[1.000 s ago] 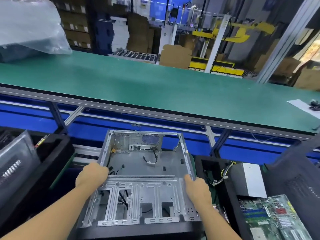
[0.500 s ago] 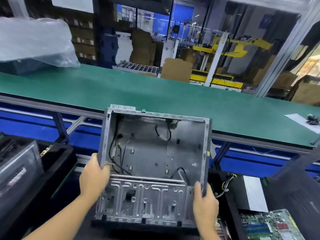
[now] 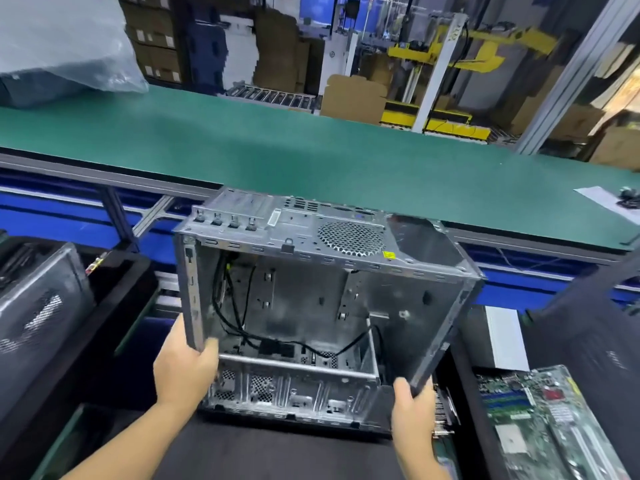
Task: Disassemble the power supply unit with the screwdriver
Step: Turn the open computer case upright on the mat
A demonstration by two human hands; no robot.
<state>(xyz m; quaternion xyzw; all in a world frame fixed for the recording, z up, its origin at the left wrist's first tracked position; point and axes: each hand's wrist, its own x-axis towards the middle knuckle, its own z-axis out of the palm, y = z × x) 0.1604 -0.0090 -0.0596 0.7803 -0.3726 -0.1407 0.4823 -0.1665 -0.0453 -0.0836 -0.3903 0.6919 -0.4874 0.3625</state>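
While askew, case (image 3: 311, 296) beside motherboard (image 3: 540, 427)

green belt (image 3: 311, 150) | plastic-wrapped bundle (image 3: 62, 46) far left | circuit board (image 3: 540, 420) lower right | cardboard box (image 3: 353, 98) behind

Factory assembly line, green conveyor belt (image 3: 311, 150), stacked cardboard boxes (image 3: 277, 60), yellow machinery (image 3: 485, 46)

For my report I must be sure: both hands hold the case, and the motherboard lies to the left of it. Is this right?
Not quite. The motherboard lies to the right of the case, not the left; the head view shows it at the lower right. The left hand and the right hand do both hold the case.
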